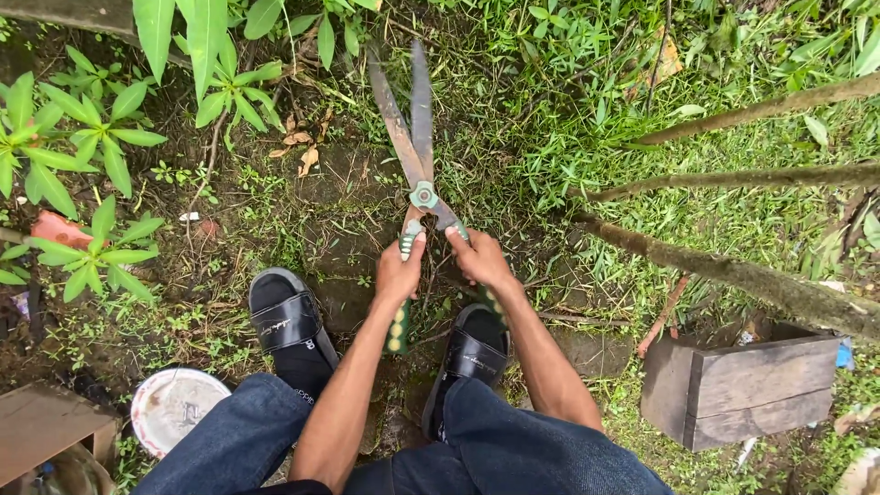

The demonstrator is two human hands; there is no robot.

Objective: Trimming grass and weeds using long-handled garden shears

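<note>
Both hands are clamped on the 2 handles of the garden shears [417, 174]: the left hand [400, 270] and the right hand [479, 258] sit close together. The nearly closed blades point forward over grass [550, 137] that looks mostly uncut.

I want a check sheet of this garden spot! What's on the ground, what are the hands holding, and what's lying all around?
Surface: bare soil with patchy grass and fallen leaves.
Job's things: garden shears, rusty blades nearly closed, pointing away from the person, green handles.
Clutter: white bowl at lower left; wooden box at lower right; brown box corner at bottom left.
Grippers: left hand grips one handle, right hand grips the other.
Cables: nothing seen.
Surroundings: leafy plants at left, thin bare branches at right, black sandals on both feet.
</note>
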